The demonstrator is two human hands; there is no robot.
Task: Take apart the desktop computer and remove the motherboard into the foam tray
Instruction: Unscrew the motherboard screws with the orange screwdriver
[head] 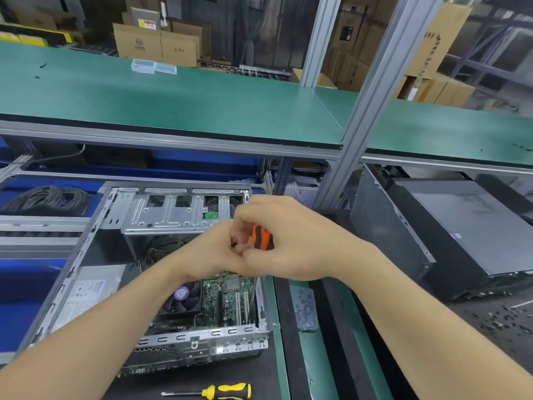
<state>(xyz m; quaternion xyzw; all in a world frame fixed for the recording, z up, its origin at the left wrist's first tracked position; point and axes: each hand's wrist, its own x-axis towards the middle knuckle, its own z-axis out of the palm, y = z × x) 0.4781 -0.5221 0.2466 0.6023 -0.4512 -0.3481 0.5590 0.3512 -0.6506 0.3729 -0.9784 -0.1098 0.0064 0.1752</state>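
An open desktop case lies flat on the bench in front of me. Inside it the green motherboard shows at the near right, with a black CPU fan and a silver power supply to its left. My right hand is shut on an orange-and-black screwdriver held upright; its shaft reaches down to the board's right edge. My left hand touches the right hand at the handle, fingers curled. No foam tray is in view.
A yellow-and-black screwdriver lies at the near edge. A clear box of screws sits right of the case. A second black computer case stands at the right, loose screws near it. A green shelf overhangs above.
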